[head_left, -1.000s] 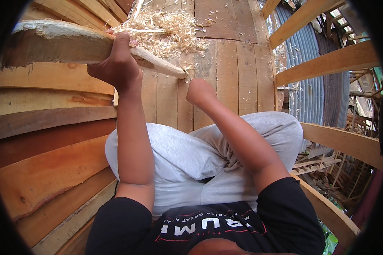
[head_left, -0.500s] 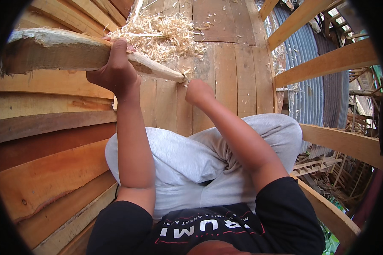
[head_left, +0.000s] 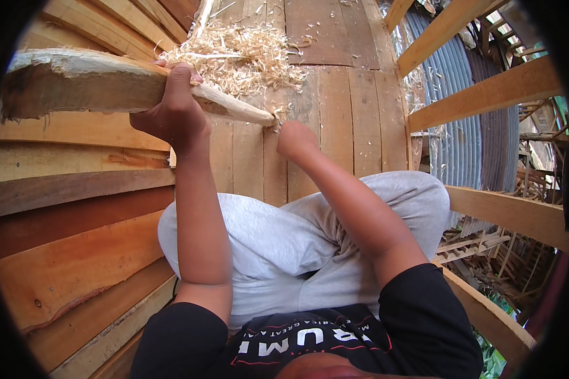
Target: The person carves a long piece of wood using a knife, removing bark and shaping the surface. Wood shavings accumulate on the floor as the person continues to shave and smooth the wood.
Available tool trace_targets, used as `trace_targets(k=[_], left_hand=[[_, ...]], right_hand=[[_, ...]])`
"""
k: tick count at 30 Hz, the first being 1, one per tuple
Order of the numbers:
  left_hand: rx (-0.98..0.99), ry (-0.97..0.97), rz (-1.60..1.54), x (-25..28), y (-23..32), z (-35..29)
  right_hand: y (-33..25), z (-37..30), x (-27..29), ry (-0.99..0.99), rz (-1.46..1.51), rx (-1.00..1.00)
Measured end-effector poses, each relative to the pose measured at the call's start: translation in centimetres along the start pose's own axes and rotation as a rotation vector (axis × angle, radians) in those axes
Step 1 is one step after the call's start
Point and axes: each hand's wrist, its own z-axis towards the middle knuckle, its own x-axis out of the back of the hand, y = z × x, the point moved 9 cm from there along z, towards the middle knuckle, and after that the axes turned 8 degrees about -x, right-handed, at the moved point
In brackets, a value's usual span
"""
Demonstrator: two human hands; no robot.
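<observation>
A long piece of wood [head_left: 98, 82], pale and rough on top, slants from the far left down toward the floor. My left hand [head_left: 178, 112] is wrapped around it near the middle, thumb over the upper side. Its thin whittled end reaches the floorboards beside my right hand [head_left: 297, 140]. That hand is closed in a fist close to the tip, and whatever it holds is hidden behind the fingers. A little pale shaving [head_left: 280, 112] stands out at the tip.
A heap of wood shavings [head_left: 246, 60] lies on the plank floor [head_left: 335, 104] ahead. Board walling [head_left: 76, 234] rises at my left. Wooden rails [head_left: 480, 95] run along the right, with corrugated metal sheets [head_left: 449, 120] beyond. My crossed legs [head_left: 272, 234] are close below my arms.
The raised left end of the wood has dipped slightly in the picture, with my left hand still around it. My right hand has shifted barely, staying by the tip.
</observation>
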Motion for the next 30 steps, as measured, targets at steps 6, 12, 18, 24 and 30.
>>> trace_targets(k=[6, 12, 18, 24, 30], left_hand=[[0.037, -0.004, -0.016, -0.3, 0.3, 0.0], [0.024, 0.002, -0.062, -0.1, -0.1, 0.1], [0.025, -0.022, -0.110, -0.2, 0.1, 0.2], [-0.001, -0.023, -0.027, -0.5, 0.6, -0.2], [0.018, 0.019, -0.070, 0.6, 0.3, -0.1]], right_hand=[[0.1, 0.4, 0.0, 0.000, -0.012, 0.006], [0.2, 0.5, -0.2, 0.002, -0.030, -0.016], [0.2, 0.7, -0.4, 0.012, -0.036, -0.024], [0.4, 1.2, -0.6, -0.013, -0.007, -0.046], [0.9, 2.3, -1.5, -0.001, 0.041, -0.063]])
